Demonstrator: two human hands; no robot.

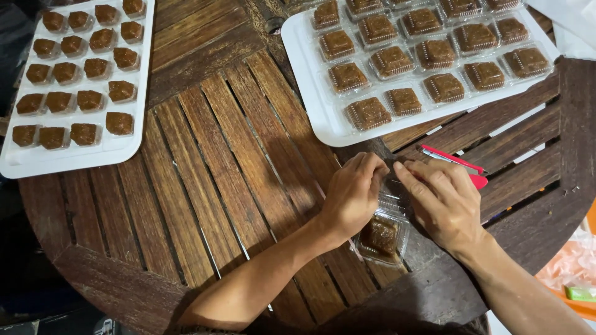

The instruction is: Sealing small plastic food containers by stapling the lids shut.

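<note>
A small clear plastic clamshell box point(382, 237) with a brown square sweet inside lies on the round wooden slat table point(211, 174) near its front edge. My left hand point(354, 192) and my right hand point(444, 201) both pinch the box's open lid at its far edge, fingertips almost meeting. A red stapler point(456, 162) lies just beyond my right hand, partly hidden by it.
A white tray point(313, 93) at the back right holds several boxed brown sweets. Another white tray point(81, 158) at the back left holds several unboxed brown pieces. An orange bag point(574, 267) and a small green item point(582, 293) sit off the table's right edge.
</note>
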